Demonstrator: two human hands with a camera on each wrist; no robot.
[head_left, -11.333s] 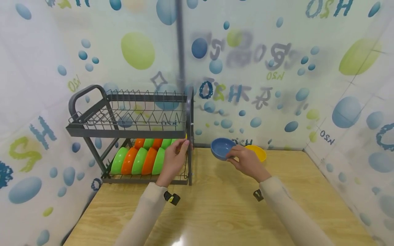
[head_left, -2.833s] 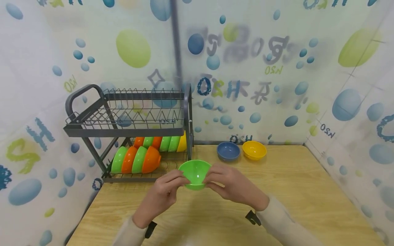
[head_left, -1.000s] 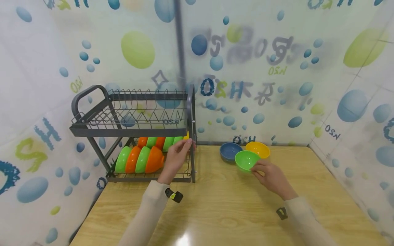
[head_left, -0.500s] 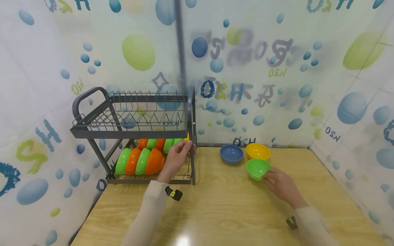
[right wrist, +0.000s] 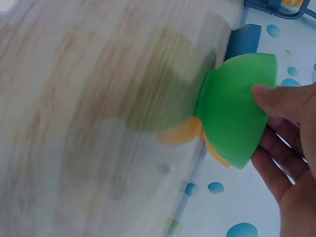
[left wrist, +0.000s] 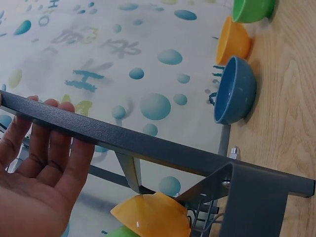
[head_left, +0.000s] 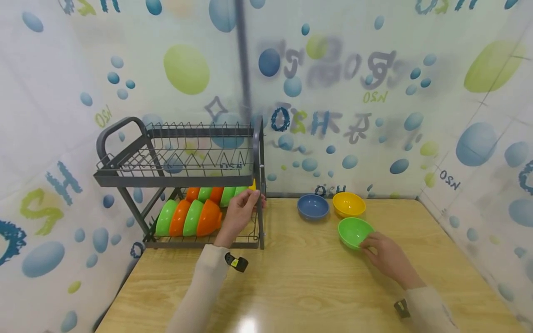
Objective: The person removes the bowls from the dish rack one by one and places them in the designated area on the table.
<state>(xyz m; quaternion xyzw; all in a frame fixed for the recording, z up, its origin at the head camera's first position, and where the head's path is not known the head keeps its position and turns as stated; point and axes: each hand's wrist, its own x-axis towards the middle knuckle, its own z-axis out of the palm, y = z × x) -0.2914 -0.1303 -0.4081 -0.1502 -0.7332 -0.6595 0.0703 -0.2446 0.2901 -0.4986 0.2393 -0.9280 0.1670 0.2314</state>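
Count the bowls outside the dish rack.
3: the green bowl, held near its rim by the right hand; the yellow bowl, behind it on the table; and the blue bowl, on the table left of the yellow one.

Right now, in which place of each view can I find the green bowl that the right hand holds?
Head: the green bowl is right of centre, below mid-height, pinched by the right hand.
Left wrist: at the top edge, right of centre, partly cut off.
Right wrist: large, right of centre, seen from its outside.
Shared landmark: the blue bowl, partly hidden in the right wrist view.
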